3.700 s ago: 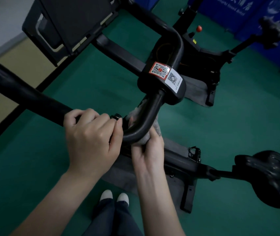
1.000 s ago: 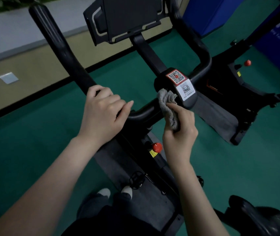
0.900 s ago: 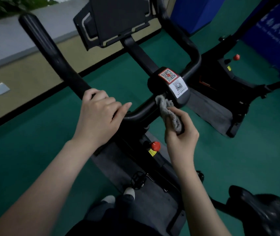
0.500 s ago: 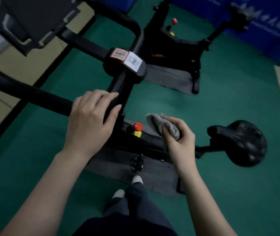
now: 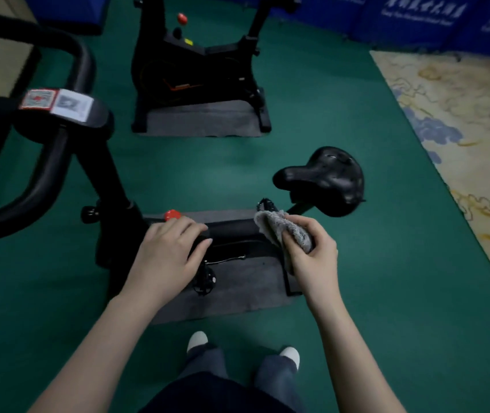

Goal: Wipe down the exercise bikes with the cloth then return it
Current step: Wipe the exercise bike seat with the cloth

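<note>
Grey fleecy cloth sits bunched in the right hand, pinched between the thumb and curled fingers, just beside the near bike's saddle post. Left hand lies with relaxed, uncurled fingers over the black frame, close to the red knob. Handlebar curves off left; a second bike stands beyond on the green floor.

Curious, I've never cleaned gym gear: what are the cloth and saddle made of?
The cloth looks like grey terry or microfibre: fuzzy, nubby pile. The saddle looks like smooth black vinyl or moulded plastic, given its glossy highlights.
</note>
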`<state>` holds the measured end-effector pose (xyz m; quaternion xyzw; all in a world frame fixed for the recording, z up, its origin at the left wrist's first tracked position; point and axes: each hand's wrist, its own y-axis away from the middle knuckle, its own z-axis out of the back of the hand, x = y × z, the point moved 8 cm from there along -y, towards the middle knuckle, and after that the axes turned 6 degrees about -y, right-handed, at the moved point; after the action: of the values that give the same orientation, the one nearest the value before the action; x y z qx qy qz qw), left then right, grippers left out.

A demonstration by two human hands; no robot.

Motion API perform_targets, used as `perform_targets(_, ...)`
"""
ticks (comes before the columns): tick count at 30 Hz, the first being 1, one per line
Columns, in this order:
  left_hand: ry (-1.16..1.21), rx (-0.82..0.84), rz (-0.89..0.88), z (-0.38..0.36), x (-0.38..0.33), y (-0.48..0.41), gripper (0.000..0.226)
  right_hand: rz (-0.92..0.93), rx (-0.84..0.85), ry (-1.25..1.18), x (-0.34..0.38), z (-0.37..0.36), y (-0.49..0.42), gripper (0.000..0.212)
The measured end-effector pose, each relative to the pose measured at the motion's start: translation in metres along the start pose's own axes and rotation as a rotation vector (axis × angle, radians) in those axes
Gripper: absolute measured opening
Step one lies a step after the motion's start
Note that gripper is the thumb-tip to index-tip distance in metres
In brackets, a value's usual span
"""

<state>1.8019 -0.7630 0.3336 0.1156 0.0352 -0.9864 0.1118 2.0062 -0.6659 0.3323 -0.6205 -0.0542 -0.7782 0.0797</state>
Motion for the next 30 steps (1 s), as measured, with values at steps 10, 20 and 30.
perform_targets(10,-0.007,0.130,-0.059,-0.082,-0.156,-0.032,0.037,-0.131,-0.133,-0.048,-0.066,0.199,-0.004,0.022)
perform_targets(20,-0.031,0.225,-0.103,-0.142,-0.299,-0.045,0.043,-0.167,-0.168,-0.065,-0.101,0.336,-0.012,0.026)
perform_targets(30,-0.085,0.306,-0.041,-0.169,-0.321,-0.085,0.046,-0.171,-0.080,-0.045,-0.119,0.365,-0.067,0.025)
